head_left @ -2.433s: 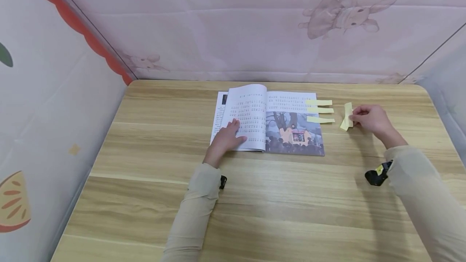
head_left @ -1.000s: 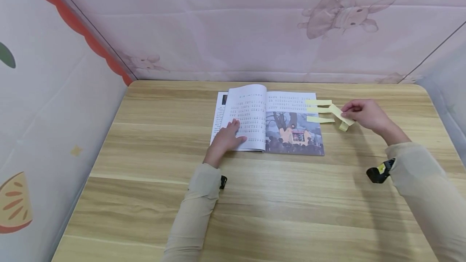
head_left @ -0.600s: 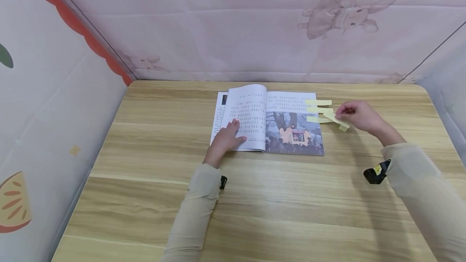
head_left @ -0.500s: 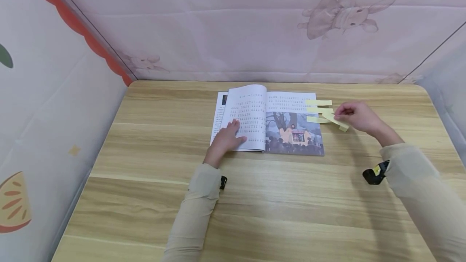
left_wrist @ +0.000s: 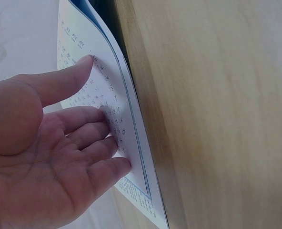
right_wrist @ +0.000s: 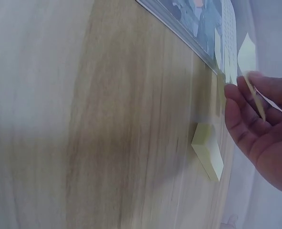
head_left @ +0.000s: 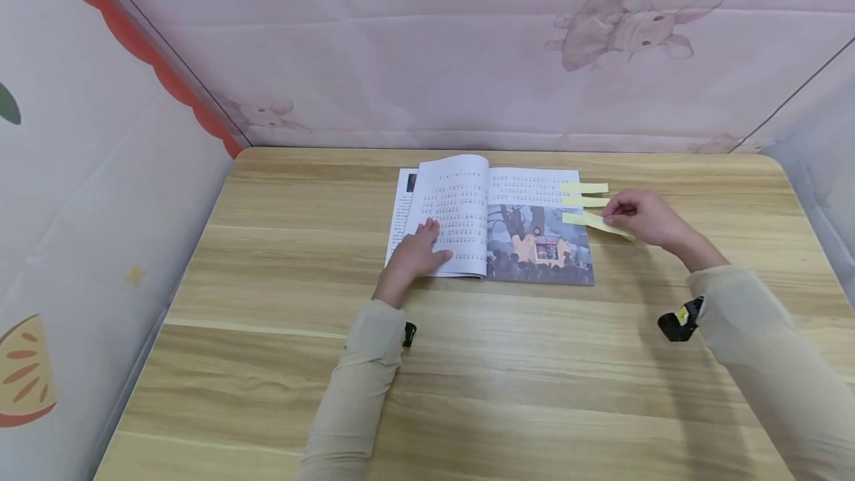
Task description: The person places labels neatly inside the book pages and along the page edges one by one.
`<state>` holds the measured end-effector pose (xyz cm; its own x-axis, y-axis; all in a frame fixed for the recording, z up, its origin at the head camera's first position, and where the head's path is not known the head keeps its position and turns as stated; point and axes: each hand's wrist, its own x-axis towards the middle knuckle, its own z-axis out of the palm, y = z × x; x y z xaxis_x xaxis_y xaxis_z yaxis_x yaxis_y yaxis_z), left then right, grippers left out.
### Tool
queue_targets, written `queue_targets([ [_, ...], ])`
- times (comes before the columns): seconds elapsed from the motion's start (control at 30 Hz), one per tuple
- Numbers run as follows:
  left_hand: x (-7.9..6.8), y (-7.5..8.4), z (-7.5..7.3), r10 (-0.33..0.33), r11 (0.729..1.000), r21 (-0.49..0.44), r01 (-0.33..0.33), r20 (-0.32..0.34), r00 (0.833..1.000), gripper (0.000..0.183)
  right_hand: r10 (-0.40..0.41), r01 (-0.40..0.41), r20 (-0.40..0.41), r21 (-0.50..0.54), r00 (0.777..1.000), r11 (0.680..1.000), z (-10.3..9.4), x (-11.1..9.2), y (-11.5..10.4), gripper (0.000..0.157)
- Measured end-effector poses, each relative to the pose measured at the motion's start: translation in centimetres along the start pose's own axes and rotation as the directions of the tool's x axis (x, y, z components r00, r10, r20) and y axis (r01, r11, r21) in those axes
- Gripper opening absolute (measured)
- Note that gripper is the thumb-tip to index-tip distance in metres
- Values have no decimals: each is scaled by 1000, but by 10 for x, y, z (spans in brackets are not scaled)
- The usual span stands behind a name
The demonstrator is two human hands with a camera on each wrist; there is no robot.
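Note:
An open book point(head_left: 531, 180) lies on the table, its left page curving up. My left hand point(head_left: 415, 251) rests on that page with fingertips touching the print; the left wrist view shows its palm and loosely bent fingers. Three yellow sticky strips point(head_left: 584, 188) stick out past the right page's outer edge. Beside them my right hand point(head_left: 648, 220) pinches another yellow sticky strip point(right_wrist: 247, 53) between thumb and fingers. In the head view it slants near the lowest strip. Below the hand, a folded yellow sticky piece point(right_wrist: 208, 151) sits on the table.
The wood-grain table point(head_left: 501, 392) meets a pink curtain wall point(head_left: 427, 80) with rabbit prints just behind the book. A white wall panel point(head_left: 87, 206) with a red scalloped edge borders the left side. Black wrist cameras hang below both sleeves.
My right hand has peeled a strip up from the folded yellow piece and carried it left toward the book's right edge. The left hand and the book have stayed in place.

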<state>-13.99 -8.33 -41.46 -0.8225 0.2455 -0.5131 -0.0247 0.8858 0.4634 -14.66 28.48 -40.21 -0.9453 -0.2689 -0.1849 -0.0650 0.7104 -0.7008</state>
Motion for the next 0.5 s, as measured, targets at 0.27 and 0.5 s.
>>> queue_targets([
  [0.27, -1, 1, -1, 4, 1000, 14, -4, 6, 1000, 67, 8, -9, 43, 16, 999, 1000, 5, 1, -7, 9],
  [0.5, -2, 1, -2, 1, 1000, 12, -1, 8, 1000, 67, -15, 14, 44, 36, 999, 999, 10, 4, -4, 9],
])
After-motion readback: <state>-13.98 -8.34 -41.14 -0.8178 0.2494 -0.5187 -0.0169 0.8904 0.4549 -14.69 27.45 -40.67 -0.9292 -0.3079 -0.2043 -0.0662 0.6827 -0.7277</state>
